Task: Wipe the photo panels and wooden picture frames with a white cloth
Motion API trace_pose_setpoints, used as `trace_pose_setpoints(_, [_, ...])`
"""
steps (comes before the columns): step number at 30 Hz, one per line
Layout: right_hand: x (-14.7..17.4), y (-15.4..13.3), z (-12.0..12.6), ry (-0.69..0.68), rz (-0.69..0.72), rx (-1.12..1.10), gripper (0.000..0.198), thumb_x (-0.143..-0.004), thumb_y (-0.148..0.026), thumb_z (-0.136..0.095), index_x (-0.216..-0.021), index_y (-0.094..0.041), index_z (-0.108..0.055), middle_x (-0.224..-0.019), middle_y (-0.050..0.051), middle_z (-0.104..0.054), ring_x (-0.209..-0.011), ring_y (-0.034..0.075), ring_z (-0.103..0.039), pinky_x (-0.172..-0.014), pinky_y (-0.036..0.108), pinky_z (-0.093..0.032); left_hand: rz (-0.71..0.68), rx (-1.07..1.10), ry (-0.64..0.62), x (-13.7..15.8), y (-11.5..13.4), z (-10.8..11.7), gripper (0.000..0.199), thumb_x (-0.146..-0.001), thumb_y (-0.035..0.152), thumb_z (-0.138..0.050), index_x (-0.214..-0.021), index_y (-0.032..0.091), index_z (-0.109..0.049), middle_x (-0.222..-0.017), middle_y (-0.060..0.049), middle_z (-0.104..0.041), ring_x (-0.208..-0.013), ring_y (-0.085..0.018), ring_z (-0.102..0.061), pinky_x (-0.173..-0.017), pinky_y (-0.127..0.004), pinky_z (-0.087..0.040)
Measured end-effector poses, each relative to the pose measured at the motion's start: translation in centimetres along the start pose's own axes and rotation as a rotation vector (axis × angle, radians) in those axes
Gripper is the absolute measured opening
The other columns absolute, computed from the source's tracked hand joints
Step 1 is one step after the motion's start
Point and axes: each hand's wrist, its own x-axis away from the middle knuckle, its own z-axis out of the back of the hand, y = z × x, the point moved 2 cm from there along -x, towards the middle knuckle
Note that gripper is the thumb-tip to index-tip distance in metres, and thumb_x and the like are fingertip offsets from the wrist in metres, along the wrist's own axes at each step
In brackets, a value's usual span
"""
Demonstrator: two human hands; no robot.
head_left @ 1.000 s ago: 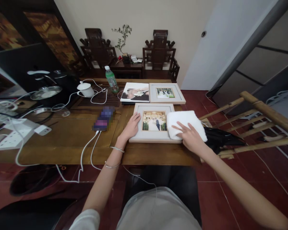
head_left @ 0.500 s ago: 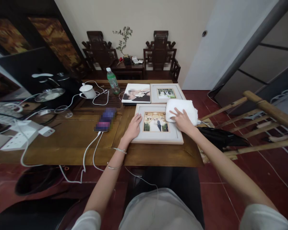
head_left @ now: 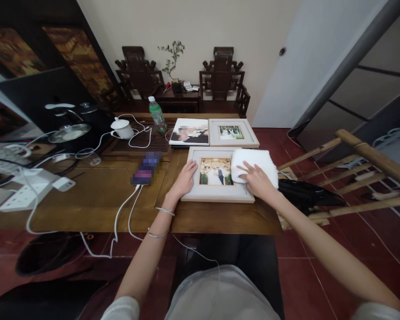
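A pale wooden picture frame [head_left: 216, 194] with a wedding photo lies flat near the table's front edge. Around its left side my left hand [head_left: 186, 178] is closed, fingers resting over the border. On the right part of the frame sits a folded white towel [head_left: 257, 163], covering that border and touching the photo's edge. My right hand [head_left: 257, 180] holds the towel from above, pressing it down with its fingers somewhat apart; its thumb is hard to make out. Behind lie a second picture frame [head_left: 251, 138] and a white-edged photo panel [head_left: 190, 123] on a stack.
Left of the frame are a phone [head_left: 146, 169] on a charging cable, a green-labelled bottle [head_left: 158, 116], a lidded white cup [head_left: 122, 129] and a clear plastic cup [head_left: 88, 157]. A power strip [head_left: 28, 191] lies farther left. A bamboo rack [head_left: 370, 153] stands right.
My right hand and the towel have shifted slightly down and to the right over the frame. My left hand stays at the left side.
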Motion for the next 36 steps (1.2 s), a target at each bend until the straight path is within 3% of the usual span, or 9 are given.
trace_pose_setpoints(3, [-4.0,2.0,0.0,0.012,-0.043,0.011,0.053,-0.071,0.003,-0.042,-0.114,-0.017,-0.066,-0.144,0.005,-0.046,-0.138,0.029,-0.029,-0.104,0.052,-0.033,-0.009,0.002,0.013,0.0,-0.1,0.0,0.057,-0.077,-0.001,-0.037,-0.131,0.011,-0.051,-0.141,-0.015,-0.047,-0.139,-0.028,-0.031,-0.114,-0.053,-0.028])
trace_pose_setpoints(6, [-7.9,1.9,0.9,0.081,-0.089,0.011,0.052,-0.074,0.002,-0.043,-0.119,-0.015,-0.063,-0.146,0.009,-0.043,-0.138,0.033,-0.028,-0.104,0.059,-0.030,-0.013,0.030,0.040,0.0,-0.2,-0.1,0.059,-0.076,-0.001,-0.037,-0.131,0.014,-0.052,-0.140,-0.013,-0.049,-0.139,-0.027,-0.031,-0.114,-0.054,-0.029])
trace_pose_setpoints(8, [-10.2,0.2,1.6,0.177,-0.059,0.006,0.052,-0.075,0.001,-0.045,-0.121,-0.015,-0.061,-0.150,0.010,-0.037,-0.140,0.035,-0.023,-0.106,0.062,-0.023,-0.008,0.046,0.045,0.0,-0.2,-0.2,0.060,-0.075,-0.001,-0.038,-0.132,0.015,-0.051,-0.140,-0.012,-0.049,-0.139,-0.027,-0.031,-0.114,-0.055,-0.028])
trace_pose_setpoints(10, [-12.3,-2.5,1.9,0.261,0.062,0.011,0.046,-0.079,-0.001,-0.045,-0.117,-0.018,-0.064,-0.152,0.007,-0.032,-0.142,0.034,-0.018,-0.109,0.064,-0.015,0.007,0.054,0.040,-0.1,-0.1,-0.3,0.059,-0.076,-0.001,-0.038,-0.131,0.013,-0.052,-0.140,-0.014,-0.048,-0.139,-0.028,-0.031,-0.114,-0.054,-0.027])
trace_pose_setpoints(13, [-14.8,-6.4,1.1,0.261,0.242,0.033,0.034,-0.087,-0.008,-0.044,-0.109,-0.019,-0.067,-0.152,0.004,-0.033,-0.142,0.031,-0.017,-0.112,0.061,-0.009,0.042,0.047,0.032,-0.1,0.0,-0.2,0.056,-0.077,-0.001,-0.037,-0.128,0.010,-0.054,-0.139,-0.015,-0.049,-0.139,-0.028,-0.031,-0.114,-0.053,-0.027])
trace_pose_setpoints(18, [-16.9,-8.0,-1.1,0.173,0.173,0.030,0.037,-0.090,-0.009,-0.040,-0.117,-0.021,-0.064,-0.151,0.002,-0.034,-0.142,0.030,-0.020,-0.111,0.061,-0.017,0.028,0.021,0.032,-0.1,-0.1,-0.3,0.056,-0.075,-0.002,-0.037,-0.127,0.010,-0.055,-0.140,-0.014,-0.048,-0.139,-0.028,-0.030,-0.114,-0.054,-0.027])
trace_pose_setpoints(24, [-15.8,-5.1,-1.1,0.130,0.103,0.054,0.035,-0.090,-0.011,-0.042,-0.108,-0.022,-0.069,-0.148,0.000,-0.040,-0.141,0.031,-0.022,-0.111,0.061,-0.014,0.032,0.056,0.027,-0.1,-0.4,-0.7,0.057,-0.075,-0.002,-0.038,-0.127,0.013,-0.056,-0.140,-0.012,-0.050,-0.140,-0.028,-0.029,-0.114,-0.055,-0.028])
trace_pose_setpoints(32, [-9.4,3.2,-0.1,0.005,-0.045,0.181,0.044,-0.081,0.000,-0.040,-0.106,-0.021,-0.070,-0.142,0.002,-0.049,-0.136,0.032,-0.033,-0.106,0.063,-0.023,0.051,0.078,0.076,0.0,-0.2,-0.8,0.055,-0.075,0.000,-0.039,-0.126,0.015,-0.056,-0.137,-0.010,-0.053,-0.138,-0.027,-0.032,-0.114,-0.054,-0.030])
trace_pose_setpoints(36, [-5.9,3.2,0.4,-0.005,-0.047,0.187,0.046,-0.080,0.001,-0.040,-0.106,-0.020,-0.071,-0.141,0.005,-0.050,-0.134,0.032,-0.036,-0.103,0.058,-0.029,0.043,0.069,0.106,0.0,0.1,-0.7,0.054,-0.076,-0.001,-0.039,-0.124,0.013,-0.057,-0.135,-0.012,-0.054,-0.138,-0.026,-0.034,-0.113,-0.054,-0.031])
